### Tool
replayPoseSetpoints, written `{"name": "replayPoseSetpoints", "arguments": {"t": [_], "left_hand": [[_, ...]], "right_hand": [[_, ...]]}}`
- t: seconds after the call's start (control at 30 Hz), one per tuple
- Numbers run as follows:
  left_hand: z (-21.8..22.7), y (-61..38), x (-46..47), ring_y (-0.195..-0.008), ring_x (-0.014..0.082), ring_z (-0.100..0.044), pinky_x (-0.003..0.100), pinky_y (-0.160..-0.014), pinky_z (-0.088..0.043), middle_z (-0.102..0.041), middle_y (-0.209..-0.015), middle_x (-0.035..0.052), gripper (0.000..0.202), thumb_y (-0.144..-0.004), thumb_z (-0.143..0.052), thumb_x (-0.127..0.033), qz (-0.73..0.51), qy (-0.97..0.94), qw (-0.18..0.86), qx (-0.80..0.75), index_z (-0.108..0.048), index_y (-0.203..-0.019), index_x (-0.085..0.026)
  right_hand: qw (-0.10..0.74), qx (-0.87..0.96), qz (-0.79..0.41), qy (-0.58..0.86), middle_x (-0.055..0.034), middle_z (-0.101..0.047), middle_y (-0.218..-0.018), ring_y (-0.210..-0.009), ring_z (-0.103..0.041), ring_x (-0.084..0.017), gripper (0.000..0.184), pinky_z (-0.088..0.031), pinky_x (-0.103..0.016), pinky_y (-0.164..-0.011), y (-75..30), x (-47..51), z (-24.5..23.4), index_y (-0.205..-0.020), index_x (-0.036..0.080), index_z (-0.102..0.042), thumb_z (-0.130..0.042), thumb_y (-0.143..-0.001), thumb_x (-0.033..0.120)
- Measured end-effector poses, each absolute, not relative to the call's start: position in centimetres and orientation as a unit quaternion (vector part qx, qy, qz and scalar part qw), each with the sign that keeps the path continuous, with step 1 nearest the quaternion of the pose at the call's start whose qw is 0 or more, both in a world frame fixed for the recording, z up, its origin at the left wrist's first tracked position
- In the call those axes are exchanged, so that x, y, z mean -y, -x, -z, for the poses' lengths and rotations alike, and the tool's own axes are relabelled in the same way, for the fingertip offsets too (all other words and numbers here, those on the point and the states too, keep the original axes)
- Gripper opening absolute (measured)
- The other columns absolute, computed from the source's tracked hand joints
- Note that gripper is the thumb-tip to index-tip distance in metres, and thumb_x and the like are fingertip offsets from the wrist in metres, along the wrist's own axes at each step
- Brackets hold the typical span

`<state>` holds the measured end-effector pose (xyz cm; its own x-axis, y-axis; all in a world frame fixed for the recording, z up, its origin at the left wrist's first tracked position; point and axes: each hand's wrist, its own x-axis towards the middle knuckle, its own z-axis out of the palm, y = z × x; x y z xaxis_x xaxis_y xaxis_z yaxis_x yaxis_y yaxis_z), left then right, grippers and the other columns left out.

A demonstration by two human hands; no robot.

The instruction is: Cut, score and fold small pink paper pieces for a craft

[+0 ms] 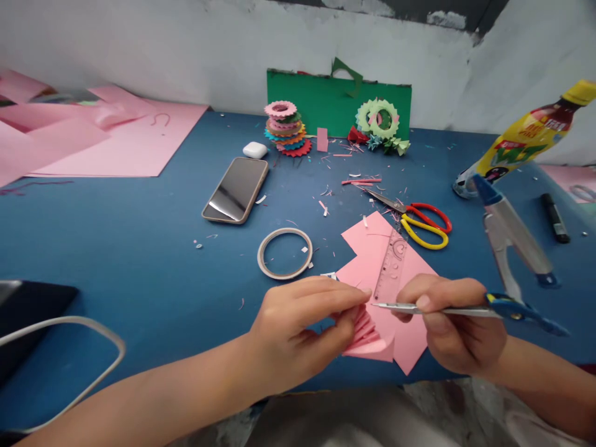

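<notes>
My left hand (pixel 305 335) is closed with its fingertips on a pleated strip of pink paper (pixel 365 329). My right hand (pixel 454 323) grips one metal leg of a drawing compass (pixel 470 311). Its thin point reaches left, close to the pleats and my left fingertips; whether they touch I cannot tell. The compass's other leg, grey with blue ends, sticks up to the right. Under both hands lies cut pink paper (pixel 414 267) with a clear ruler (pixel 390 264) on it. Scissors (pixel 410 217) with red and yellow handles rest just beyond.
A tape roll (pixel 261 254), phone (pixel 237 189) and white earbud case (pixel 255 150) lie left of centre. Paper rings (pixel 283 130) are stacked before a green board (pixel 316 93). Pink sheets (pixel 139 149) lie far left, a bottle (pixel 521 146) and black marker (pixel 554 217) right. Scraps are scattered about.
</notes>
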<state>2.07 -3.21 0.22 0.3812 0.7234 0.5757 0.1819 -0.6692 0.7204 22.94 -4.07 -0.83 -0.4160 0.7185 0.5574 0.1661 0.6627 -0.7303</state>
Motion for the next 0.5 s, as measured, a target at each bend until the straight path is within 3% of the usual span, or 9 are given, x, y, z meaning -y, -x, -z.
{"name": "replayPoseSetpoints", "arguments": {"t": [0.1, 0.23, 0.5], "left_hand": [[-0.09, -2.11, 3.31, -0.064, 0.0123, -0.066, 0.018, -0.059, -0.055, -0.072, -0.076, 0.0061, 0.025, -0.075, -0.057, -0.003, -0.476, -0.778, 0.287, -0.292, -0.068, -0.093, -0.016], [0.03, -2.06, 3.35, -0.065, 0.0126, -0.066, 0.019, -0.06, -0.055, -0.072, -0.077, 0.0058, 0.026, -0.075, -0.057, -0.002, -0.475, -0.776, 0.29, -0.295, -0.068, -0.093, -0.017], [0.12, -2.03, 3.35, -0.066, 0.0123, -0.065, 0.019, -0.061, -0.054, -0.072, -0.077, 0.007, 0.025, -0.073, -0.059, 0.0, -0.472, -0.777, 0.295, -0.294, -0.068, -0.092, -0.014]], "right_hand": [[0.475, 0.798, -0.291, 0.229, -0.0053, -0.063, -0.082, -0.073, -0.064, -0.016, 0.024, -0.055, -0.028, -0.061, -22.58, 3.84, 0.74, -0.103, 0.021, -0.049, -0.047, -0.083, 0.008], [0.457, 0.82, -0.263, 0.222, -0.007, -0.065, -0.087, -0.079, -0.066, -0.019, 0.033, -0.056, -0.029, -0.06, -22.58, 3.62, 0.86, -0.108, 0.022, -0.049, -0.049, -0.079, 0.007], [0.446, 0.831, -0.247, 0.223, -0.0038, -0.061, -0.075, -0.063, -0.062, -0.014, 0.024, -0.055, -0.024, -0.054, -22.23, 3.46, -0.07, -0.101, 0.022, -0.046, -0.045, -0.082, 0.01]]}}
